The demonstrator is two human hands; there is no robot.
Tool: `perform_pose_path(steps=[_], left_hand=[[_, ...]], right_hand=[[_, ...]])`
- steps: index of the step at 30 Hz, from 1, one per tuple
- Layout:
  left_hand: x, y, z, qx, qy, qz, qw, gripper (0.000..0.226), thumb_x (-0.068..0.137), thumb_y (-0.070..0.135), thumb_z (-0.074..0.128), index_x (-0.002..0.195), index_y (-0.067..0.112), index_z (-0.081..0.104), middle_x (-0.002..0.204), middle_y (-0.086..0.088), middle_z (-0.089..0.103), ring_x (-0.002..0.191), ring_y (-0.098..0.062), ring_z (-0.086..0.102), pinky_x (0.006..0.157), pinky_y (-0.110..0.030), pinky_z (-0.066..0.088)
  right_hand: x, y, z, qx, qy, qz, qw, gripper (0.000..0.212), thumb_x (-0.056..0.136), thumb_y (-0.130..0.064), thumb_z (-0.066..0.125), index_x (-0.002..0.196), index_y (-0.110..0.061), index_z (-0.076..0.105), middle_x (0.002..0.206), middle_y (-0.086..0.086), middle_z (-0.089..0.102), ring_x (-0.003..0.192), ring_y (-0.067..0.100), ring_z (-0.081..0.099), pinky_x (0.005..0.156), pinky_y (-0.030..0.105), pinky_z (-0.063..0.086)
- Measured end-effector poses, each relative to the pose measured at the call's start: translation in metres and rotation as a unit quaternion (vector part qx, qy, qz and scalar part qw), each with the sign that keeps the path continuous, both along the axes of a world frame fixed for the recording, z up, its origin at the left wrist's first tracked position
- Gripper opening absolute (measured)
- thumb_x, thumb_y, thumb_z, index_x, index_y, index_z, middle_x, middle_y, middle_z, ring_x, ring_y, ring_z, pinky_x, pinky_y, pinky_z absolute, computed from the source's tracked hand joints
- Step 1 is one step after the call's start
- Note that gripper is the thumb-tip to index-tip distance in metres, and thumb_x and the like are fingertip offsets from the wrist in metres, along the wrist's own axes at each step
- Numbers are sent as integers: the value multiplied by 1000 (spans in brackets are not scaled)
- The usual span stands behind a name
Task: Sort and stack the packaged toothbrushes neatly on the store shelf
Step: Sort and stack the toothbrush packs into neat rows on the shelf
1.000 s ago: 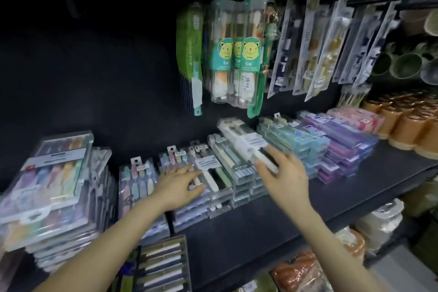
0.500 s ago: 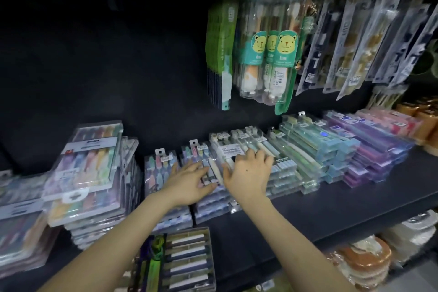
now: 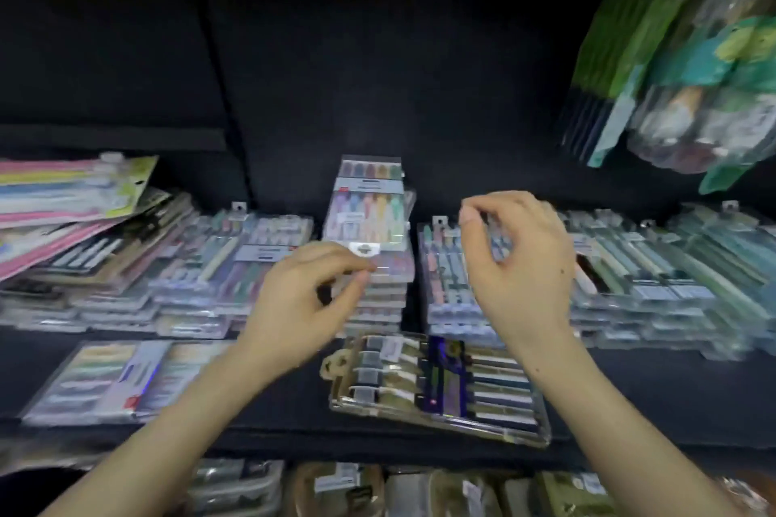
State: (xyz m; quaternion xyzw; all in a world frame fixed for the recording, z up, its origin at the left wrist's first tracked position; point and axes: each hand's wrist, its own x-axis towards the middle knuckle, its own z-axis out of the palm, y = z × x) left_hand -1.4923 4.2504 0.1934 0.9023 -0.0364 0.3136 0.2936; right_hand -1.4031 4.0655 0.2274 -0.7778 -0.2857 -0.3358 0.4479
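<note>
The black shelf (image 3: 651, 390) runs under a dark back panel (image 3: 378, 76), with a row of stacked toothbrush packs along it. The view has swung left since half a second ago, and the hanging packs (image 3: 693, 67) now sit at the upper right edge.

Both hands were pressing flat on the grey-green stacks (image 3: 655, 277) and have since lifted off them. The left hand (image 3: 302, 302) is now curled at the front of the pastel stack (image 3: 369, 214). Its thumb and forefinger meet at the edge of the top pack, but blur hides whether they pinch it. The right hand (image 3: 520, 264) hangs over the blue stack (image 3: 445, 277) with its fingers curled in. Its thumb is close to its forefinger and nothing shows between them.

The stacks on the right look squared, so that section seems finished and attention appears to be moving to the middle. Work remains:
- A loose pack (image 3: 436, 386) lies crosswise at the shelf front.
- A flat pack (image 3: 105, 382) lies apart to the left.
- The slumped pile (image 3: 71, 201) at far left is fanned out unevenly.
</note>
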Motion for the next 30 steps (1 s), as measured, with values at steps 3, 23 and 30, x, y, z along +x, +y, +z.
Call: perform_pose_path(steps=[3, 23, 30], left_hand=[[-31, 70, -21, -10, 50, 157, 986, 23, 86, 23, 57, 93, 7, 73, 89, 0, 65, 86, -20, 61, 76, -27, 43], [-42, 169, -87, 33, 124, 391, 911, 39, 87, 32, 65, 99, -6, 68, 94, -25, 67, 92, -37, 59, 87, -43, 40], [-38, 156, -68, -149, 207, 400, 880, 45, 90, 37, 60, 104, -5, 51, 102, -22, 57, 87, -36, 60, 62, -30, 36]], right_hand=[[-34, 59, -1, -12, 21, 125, 992, 21, 91, -21, 54, 94, -9, 71, 88, 3, 67, 79, 19, 61, 71, 35, 49], [-39, 208, -99, -174, 437, 105, 876, 32, 93, -37, 56, 105, -10, 43, 83, -1, 52, 69, 20, 52, 57, 33, 45], [-60, 180, -91, 52, 538, 194, 819, 19, 91, -4, 57, 104, -17, 65, 92, 1, 70, 85, 19, 67, 62, 31, 59]])
